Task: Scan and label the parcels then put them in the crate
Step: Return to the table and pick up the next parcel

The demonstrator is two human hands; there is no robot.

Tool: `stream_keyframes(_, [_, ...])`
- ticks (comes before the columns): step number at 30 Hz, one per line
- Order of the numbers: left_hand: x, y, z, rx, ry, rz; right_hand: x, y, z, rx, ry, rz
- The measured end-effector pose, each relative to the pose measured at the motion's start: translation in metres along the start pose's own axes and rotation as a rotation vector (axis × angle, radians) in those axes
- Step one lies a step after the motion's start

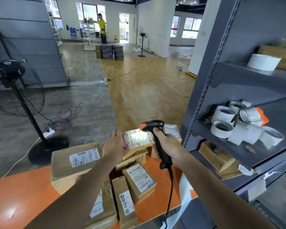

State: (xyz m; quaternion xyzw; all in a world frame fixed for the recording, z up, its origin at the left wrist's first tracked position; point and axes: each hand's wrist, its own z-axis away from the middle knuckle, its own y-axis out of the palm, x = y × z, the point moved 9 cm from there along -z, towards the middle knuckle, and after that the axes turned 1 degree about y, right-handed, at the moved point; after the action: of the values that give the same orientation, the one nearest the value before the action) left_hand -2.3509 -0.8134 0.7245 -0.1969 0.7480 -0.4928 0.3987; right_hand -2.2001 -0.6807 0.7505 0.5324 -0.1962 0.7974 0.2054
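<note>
My left hand [114, 145] grips a small cardboard parcel [137, 139] by its left side, held above the pile with its white label facing up. My right hand [165, 144] holds a black barcode scanner [157, 139] with an orange tip, its head right over the label, which glows with the scanner's light. Below lie several more labelled cardboard parcels: a big one [74, 164] on the left, smaller ones [139, 182] in the middle, all on the orange table [20, 200]. No crate is in view.
A grey metal shelf unit [238, 100] at my right holds several tape rolls [238, 126] and a box. A standing fan [15, 90] is on the left floor with cables around it. Far back, a person in yellow stands by white shelves; stacked boxes [109, 52] sit mid-floor.
</note>
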Motion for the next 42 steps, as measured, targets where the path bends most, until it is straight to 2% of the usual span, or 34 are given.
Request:
stream_keyframes(8, [-0.01, 0.013, 0.006, 0.056, 0.003, -0.008, -0.01, -0.017, -0.004, -0.007, 0.052, -0.019])
stream_keyframes(15, [-0.029, 0.039, 0.009, 0.227, 0.061, -0.003, -0.033, -0.049, -0.025, -0.136, 0.012, 0.047])
stream_keyframes(21, [-0.031, 0.074, 0.013, 0.42, 0.144, -0.008, -0.08, -0.075, -0.044, -0.204, 0.082, 0.124])
stream_keyframes(26, [-0.015, 0.092, 0.01, 0.533, 0.092, 0.018, -0.115, -0.085, -0.059, -0.242, 0.147, 0.274])
stream_keyframes(31, [-0.003, 0.096, -0.001, 0.625, 0.009, 0.052, -0.121, -0.092, -0.076, -0.253, 0.159, 0.252])
stream_keyframes(35, [0.008, 0.1, -0.002, 0.732, -0.019, 0.034, -0.141, -0.099, -0.085, -0.232, 0.245, 0.213])
stream_keyframes(39, [0.015, 0.108, -0.004, 0.729, 0.01, -0.029, -0.171, -0.086, -0.096, -0.14, 0.329, 0.256])
stream_keyframes(42, [0.005, 0.114, -0.002, 0.621, 0.098, -0.125, -0.195, -0.077, -0.101, -0.102, 0.394, 0.282])
